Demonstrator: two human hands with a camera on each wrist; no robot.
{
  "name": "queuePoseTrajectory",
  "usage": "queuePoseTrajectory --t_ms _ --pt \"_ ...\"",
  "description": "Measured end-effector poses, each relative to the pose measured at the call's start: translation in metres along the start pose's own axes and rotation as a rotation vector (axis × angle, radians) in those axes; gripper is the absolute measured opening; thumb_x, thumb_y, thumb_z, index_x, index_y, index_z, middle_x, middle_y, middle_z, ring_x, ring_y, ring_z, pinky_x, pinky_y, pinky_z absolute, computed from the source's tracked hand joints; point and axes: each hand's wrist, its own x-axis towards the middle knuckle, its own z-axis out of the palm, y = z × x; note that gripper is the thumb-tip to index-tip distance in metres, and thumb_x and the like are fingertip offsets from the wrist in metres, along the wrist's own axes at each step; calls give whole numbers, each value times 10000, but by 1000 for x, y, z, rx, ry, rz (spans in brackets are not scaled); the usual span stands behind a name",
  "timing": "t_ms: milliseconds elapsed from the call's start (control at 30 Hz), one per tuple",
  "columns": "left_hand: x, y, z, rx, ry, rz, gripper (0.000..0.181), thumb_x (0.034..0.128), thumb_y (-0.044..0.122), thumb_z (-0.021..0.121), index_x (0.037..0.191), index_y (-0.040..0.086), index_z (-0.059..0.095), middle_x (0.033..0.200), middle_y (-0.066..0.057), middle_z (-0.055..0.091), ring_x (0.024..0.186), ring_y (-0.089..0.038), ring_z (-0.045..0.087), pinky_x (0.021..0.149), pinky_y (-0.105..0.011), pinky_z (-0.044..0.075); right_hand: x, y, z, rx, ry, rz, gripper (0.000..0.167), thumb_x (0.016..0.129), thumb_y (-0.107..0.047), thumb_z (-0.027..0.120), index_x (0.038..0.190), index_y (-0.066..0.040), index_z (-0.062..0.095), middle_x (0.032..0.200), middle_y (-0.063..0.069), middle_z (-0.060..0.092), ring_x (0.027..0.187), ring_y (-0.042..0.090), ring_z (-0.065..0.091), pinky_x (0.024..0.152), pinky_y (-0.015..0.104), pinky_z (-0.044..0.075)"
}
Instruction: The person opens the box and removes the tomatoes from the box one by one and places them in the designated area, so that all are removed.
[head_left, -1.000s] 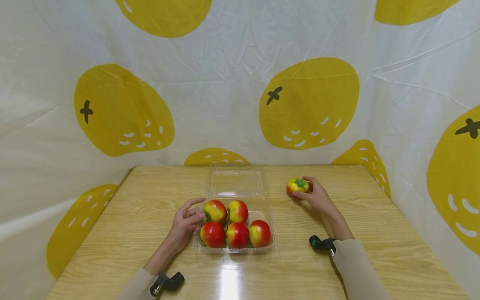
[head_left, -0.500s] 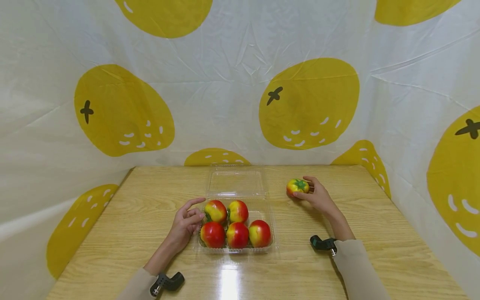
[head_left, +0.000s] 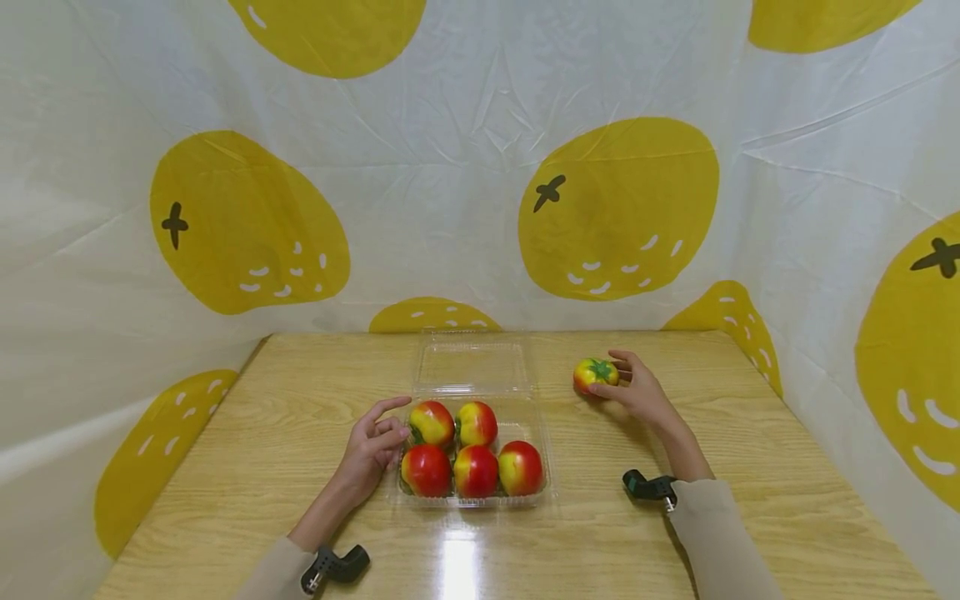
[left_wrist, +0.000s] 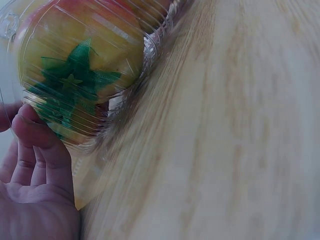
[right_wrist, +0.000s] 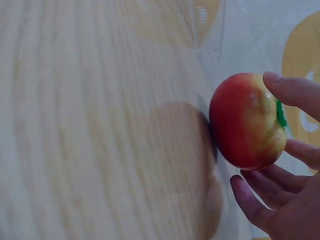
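Observation:
On the table, a clear plastic container [head_left: 546,467] holds several red-and-yellow fruits, two at the back and three at the front. The left hand [head_left: 367,454] is at its left side; in the left wrist view, this hand [left_wrist: 37,170] pinches the thin rim beside a fruit with a green leafy top [left_wrist: 70,82]. Right of the container, the right hand [head_left: 641,396] has thumb and fingers around a single fruit [head_left: 595,375], its green top up. In the right wrist view, that fruit [right_wrist: 245,122] rests on the table, with the thumb of the right hand [right_wrist: 285,200] against it.
The container's clear lid [head_left: 472,367] lies folded back behind it on the wooden table [head_left: 300,417]. A white cloth [head_left: 427,217] printed with large yellow fruits surrounds the table at the back and both sides. Black mounts are strapped at both wrists.

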Motion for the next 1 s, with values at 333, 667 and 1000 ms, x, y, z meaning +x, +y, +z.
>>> queuePoseTrajectory --t_ms 333,667,1000 --pt "0 -1 -1 -9 -19 13 508 1002 -18 550 1486 -32 394 758 61 587 528 -70 500 490 -165 449 -6 -16 -10 -35 22 -21 907 932 -297 774 1596 15 240 1576 354 353 1453 542 371 1155 655 382" --pt "0 -2 -1 -6 -18 15 513 1003 -12 551 1490 -30 391 760 61 587 519 -65 499 486 -165 453 -14 -40 -15 -89 51 -88 877 933 -282 773 1589 0 264 1569 344 375 1444 518 379 1156 681 353" --pt "1 -1 0 -14 -15 15 520 997 -25 551 1491 -33 388 760 57 591 520 -59 507 482 -166 454 -22 -64 -14 -102 34 -174 866 922 -247 787 1586 -7 285 1563 327 398 1447 506 382 1163 679 342"
